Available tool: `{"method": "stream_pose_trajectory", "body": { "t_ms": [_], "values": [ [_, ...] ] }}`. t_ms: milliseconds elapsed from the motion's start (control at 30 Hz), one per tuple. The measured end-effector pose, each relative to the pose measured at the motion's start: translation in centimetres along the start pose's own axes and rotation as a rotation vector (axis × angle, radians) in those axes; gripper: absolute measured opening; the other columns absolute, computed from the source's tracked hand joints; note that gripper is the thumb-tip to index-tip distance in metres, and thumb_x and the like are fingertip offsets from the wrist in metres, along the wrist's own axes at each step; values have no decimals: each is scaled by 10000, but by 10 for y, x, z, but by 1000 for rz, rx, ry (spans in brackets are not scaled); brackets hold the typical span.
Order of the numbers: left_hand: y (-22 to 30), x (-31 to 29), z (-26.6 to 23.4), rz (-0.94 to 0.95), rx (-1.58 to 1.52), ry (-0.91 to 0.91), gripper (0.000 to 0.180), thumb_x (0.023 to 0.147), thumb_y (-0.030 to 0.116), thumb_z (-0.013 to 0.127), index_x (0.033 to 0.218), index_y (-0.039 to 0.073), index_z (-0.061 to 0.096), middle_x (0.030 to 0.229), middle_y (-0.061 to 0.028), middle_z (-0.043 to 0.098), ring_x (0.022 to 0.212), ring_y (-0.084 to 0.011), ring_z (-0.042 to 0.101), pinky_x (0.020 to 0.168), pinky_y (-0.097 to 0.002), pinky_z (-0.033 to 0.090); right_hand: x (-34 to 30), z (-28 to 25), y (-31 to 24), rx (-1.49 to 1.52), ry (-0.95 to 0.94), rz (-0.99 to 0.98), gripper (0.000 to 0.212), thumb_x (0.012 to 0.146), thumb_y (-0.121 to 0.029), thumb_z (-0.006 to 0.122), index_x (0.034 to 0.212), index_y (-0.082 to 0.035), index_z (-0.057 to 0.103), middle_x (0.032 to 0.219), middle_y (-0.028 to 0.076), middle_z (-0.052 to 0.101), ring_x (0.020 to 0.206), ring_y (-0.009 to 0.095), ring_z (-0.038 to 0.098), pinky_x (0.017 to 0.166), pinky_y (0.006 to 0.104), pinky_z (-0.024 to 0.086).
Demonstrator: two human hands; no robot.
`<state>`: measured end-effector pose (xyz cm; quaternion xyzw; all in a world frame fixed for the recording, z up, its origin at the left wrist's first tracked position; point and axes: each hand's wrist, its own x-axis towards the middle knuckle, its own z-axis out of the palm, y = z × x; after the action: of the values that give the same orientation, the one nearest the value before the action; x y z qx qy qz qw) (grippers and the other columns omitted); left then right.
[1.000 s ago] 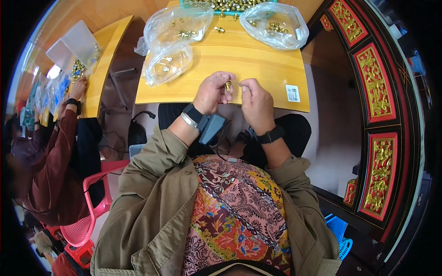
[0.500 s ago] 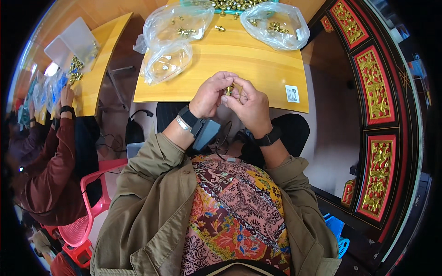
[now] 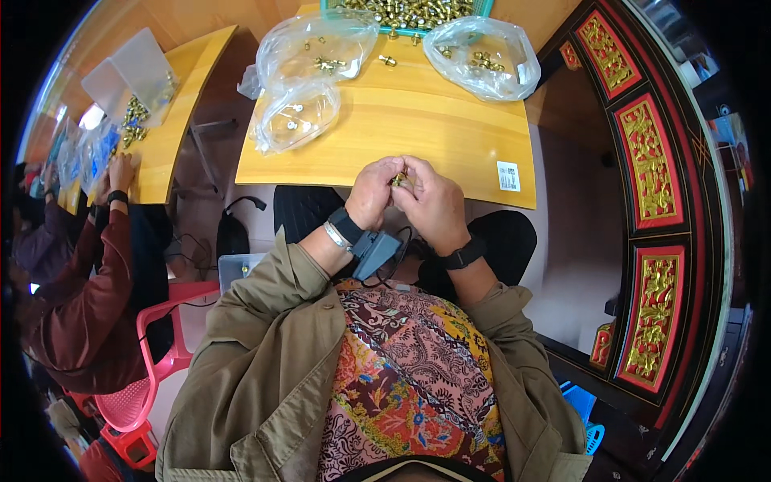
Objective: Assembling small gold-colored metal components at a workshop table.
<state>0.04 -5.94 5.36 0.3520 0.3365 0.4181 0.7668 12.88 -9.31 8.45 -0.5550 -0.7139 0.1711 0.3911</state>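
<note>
Both my hands meet at the near edge of the yellow wooden table. My left hand and my right hand pinch a small brass fitting between their fingertips. Fingers cover much of it, so its exact form is hard to make out. Beyond them lie a clear plastic bag with a few small white-and-metal pieces, a larger clear bag with brass parts, and a third bag with more brass parts. A loose brass fitting rests between the bags.
A green basket full of brass fittings stands at the far edge. A white label sticks to the table's right corner. To the left, another person's hand works at a second table; a carved red-and-gold panel stands right.
My hands have come down a little toward my body, still together on the brass fitting. The table and the things on it appear slightly lower in view.
</note>
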Motion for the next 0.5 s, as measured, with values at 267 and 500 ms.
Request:
{"method": "stream_pose_trajectory", "body": {
  "t_ms": [267,500],
  "values": [
    [12,-2,-10,-163,-377,-296,310,941,195,374,1097,-48,486,947,-162,606,827,-239,625,707,-333,522,1,-10,3,298,-114,101,334,710,-208,669,1010,-73,614,744,117,644,671,235,645,597,308,493],
    [4,-6,-12,-215,-393,-310,324,941,190,380,1122,-56,489,1041,-177,589,914,-244,612,797,-355,505,-6,-4,6,238,-64,97,384,696,-206,705,1029,-47,601,807,131,650,732,247,653,645,307,502]
  ]
}}
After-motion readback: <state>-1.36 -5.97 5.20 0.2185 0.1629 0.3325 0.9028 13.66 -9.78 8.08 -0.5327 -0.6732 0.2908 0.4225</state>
